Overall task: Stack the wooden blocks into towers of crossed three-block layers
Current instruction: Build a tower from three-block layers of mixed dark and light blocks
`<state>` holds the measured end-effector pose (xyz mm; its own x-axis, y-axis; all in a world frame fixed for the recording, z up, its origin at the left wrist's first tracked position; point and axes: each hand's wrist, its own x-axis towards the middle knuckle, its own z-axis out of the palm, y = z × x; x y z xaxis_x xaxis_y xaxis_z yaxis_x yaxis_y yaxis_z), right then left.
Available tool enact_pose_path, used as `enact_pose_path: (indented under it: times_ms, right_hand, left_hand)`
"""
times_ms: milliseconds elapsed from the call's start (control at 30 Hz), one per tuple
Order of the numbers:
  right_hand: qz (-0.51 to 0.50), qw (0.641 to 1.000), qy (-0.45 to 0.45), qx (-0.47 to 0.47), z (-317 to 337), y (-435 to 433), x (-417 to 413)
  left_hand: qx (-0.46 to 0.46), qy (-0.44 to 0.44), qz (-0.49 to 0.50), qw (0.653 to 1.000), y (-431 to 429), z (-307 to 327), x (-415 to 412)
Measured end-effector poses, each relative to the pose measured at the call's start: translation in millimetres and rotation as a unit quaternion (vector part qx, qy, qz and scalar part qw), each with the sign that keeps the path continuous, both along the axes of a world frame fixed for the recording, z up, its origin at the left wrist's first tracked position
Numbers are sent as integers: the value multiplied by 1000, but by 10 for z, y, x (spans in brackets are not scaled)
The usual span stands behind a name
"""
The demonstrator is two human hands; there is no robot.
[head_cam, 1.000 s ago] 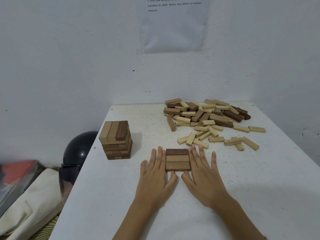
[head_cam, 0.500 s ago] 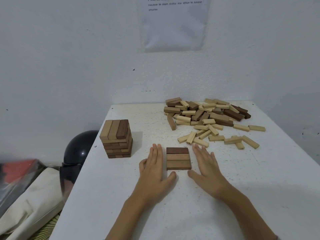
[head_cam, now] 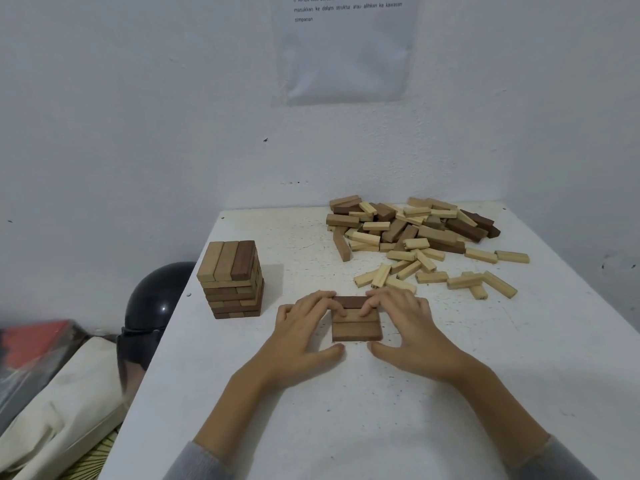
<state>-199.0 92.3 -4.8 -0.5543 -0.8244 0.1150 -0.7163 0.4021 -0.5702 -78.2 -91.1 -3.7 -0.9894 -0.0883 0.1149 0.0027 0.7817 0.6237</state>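
Observation:
A flat layer of three brown blocks (head_cam: 356, 329) lies side by side on the white table (head_cam: 346, 417), near its middle. My left hand (head_cam: 304, 327) flanks its left side and my right hand (head_cam: 405, 327) its right. The fingers of both hands curl over the layer's far blocks, and both thumbs lie by its near corners, so the layer is held between them. A finished tower (head_cam: 231, 278) of crossed layers stands near the table's left edge. A heap of loose light and dark blocks (head_cam: 408, 226) lies at the back right.
Scattered light blocks (head_cam: 467, 278) lie just beyond my right hand. Off the table's left edge sit a black helmet (head_cam: 156, 299) and a cream bag (head_cam: 59, 393). White walls close the back and right, with a printed sheet (head_cam: 346, 46) taped up.
My hands lay flat beside the layer, fingers straight. Now the fingers of both have curled onto its far blocks, with the thumbs drawn in at its near corners. The layer stays in place.

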Motion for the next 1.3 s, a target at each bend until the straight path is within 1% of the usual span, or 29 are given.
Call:
enact_pose_path:
  times_ms: [100, 267, 567, 733, 1033, 1200, 1300]
  right_hand:
    - [-14, 1000, 10, -8, -38, -13, -2]
    - [-20, 999, 21, -23, -83, -14, -15]
    - [-29, 999, 6, -44, -109, -12, -27]
    - [-58, 997, -39, -43, -121, -8, -17]
    - [-62, 993, -79, -63, -68, 20, 1]
    - [-55, 991, -99, -70, -9, 59, -17]
    - [-54, 987, -116, -99, 34, 80, -38]
  left_hand:
    - [-5, 22, 19, 1000, 17, -25, 10]
    - [-9, 29, 24, 999, 21, -39, 1]
    - [3, 37, 30, 999, 45, -25, 12]
    - [45, 41, 45, 997, 53, -8, 39]
    - [20, 89, 56, 994, 63, -22, 55]
    - [34, 105, 62, 992, 105, 28, 81]
    - [41, 136, 71, 987, 147, 98, 73]
